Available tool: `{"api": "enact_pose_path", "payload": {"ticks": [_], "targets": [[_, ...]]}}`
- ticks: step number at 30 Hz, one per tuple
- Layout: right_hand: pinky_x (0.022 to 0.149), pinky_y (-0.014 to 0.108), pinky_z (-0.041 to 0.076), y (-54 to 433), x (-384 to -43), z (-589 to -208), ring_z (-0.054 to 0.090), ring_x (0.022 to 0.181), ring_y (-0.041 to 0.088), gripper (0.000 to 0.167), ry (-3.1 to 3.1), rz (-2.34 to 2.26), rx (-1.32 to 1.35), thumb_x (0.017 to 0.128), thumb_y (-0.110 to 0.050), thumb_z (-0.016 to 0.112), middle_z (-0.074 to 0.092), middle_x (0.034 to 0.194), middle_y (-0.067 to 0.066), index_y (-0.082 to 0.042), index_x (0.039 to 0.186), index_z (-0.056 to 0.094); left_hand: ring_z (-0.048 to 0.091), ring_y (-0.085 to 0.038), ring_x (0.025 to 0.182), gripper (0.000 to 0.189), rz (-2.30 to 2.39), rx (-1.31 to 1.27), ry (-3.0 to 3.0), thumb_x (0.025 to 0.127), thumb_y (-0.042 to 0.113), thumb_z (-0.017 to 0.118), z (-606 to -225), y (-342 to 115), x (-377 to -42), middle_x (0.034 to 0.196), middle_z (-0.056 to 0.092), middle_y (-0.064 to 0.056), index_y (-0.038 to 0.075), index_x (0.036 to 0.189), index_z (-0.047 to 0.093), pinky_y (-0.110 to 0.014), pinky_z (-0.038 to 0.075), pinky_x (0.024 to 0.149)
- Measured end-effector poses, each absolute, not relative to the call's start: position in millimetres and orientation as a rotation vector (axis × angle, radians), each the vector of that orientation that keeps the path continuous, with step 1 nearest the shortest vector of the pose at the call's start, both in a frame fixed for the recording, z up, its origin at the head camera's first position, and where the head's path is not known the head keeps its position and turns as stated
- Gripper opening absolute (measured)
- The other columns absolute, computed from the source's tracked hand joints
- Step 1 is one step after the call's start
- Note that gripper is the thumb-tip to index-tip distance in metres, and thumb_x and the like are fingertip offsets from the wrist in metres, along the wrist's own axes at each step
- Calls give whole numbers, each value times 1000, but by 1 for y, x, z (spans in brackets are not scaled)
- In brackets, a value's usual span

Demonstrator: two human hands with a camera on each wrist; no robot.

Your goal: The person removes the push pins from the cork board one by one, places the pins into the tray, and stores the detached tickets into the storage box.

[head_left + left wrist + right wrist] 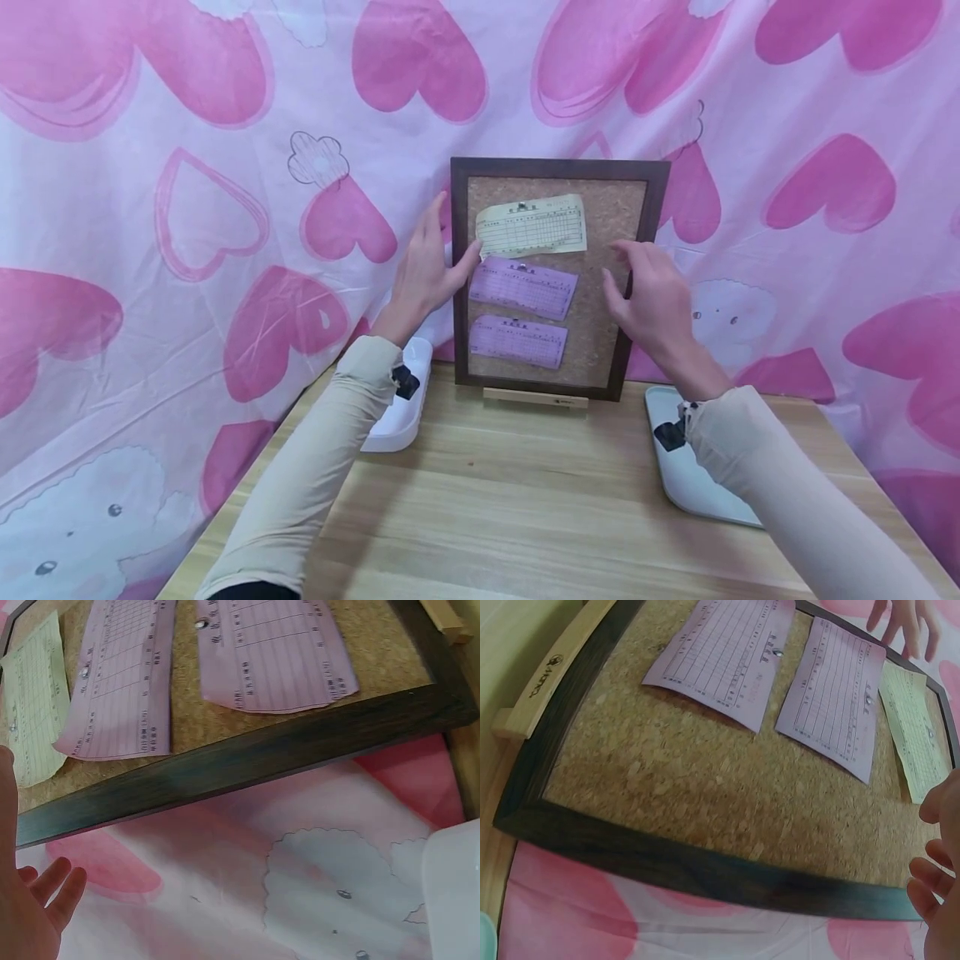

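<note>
A cork board (600, 333) in a dark wooden frame (561, 169) stands upright in a small wooden stand (536, 398). A yellow printed slip (532, 229) is fixed at its top. Below it hang two purple slips, the upper (522, 287) and the lower (517, 342), each with a small pin or clip at its top edge. My left hand (427, 271) is beside the frame's left edge, fingers extended and thumb toward the yellow slip. My right hand (652, 292) is at the right edge, fingers loosely bent with nothing visible in them. Contact with the frame is unclear.
A white tray (401, 425) lies on the wooden table (480, 517) at the left, partly behind my left forearm. On the right, a pale blue-green tray (693, 483) is partly covered by my right arm. A pink heart-patterned curtain (420, 142) hangs behind the board.
</note>
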State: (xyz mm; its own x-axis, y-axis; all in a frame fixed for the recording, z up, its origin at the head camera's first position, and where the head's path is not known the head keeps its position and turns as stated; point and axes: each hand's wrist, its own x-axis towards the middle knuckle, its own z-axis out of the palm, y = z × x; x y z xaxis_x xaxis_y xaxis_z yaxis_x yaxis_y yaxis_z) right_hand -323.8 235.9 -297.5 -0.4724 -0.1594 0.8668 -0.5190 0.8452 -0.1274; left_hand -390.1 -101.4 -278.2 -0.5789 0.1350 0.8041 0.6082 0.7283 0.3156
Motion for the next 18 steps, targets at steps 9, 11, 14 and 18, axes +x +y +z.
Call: {"api": "enact_pose_path", "payload": {"ticks": [9, 11, 14, 18], "targets": [[80, 50, 60, 214, -331, -291, 69, 100, 35, 37, -2051, 508, 580, 99, -11, 73, 71, 112, 20, 0, 133, 66, 58, -33, 143, 92, -774, -562, -2127, 100, 53, 69, -259, -90, -398, 170, 43, -13, 13, 171, 24, -44, 50, 119], [79, 49, 61, 209, -332, -291, 69, 100, 34, 38, -2071, 514, 586, 99, -11, 73, 70, 114, 20, 0, 135, 65, 54, -30, 148, 92, -771, -565, -2126, 100, 51, 70, -256, -88, -400, 170, 42, -13, 13, 171, 24, -43, 47, 122], [78, 47, 61, 204, -334, -290, 68, 100, 32, 39, -2103, 527, 592, 100, -11, 72, 69, 116, 18, -2, 138, 64, 52, -29, 150, 91, -770, -561, -2136, 101, 49, 70, -253, -85, -401, 171, 41, -12, 14, 171, 24, -43, 47, 122], [87, 48, 62, 198, -337, -288, 69, 104, 32, 40, -2115, 557, 604, 100, -10, 72, 69, 120, 18, -4, 139, 63, 54, -31, 147, 91, -781, -555, -2166, 101, 47, 69, -250, -82, -402, 171, 40, -12, 17, 172, 21, -45, 49, 120]]}}
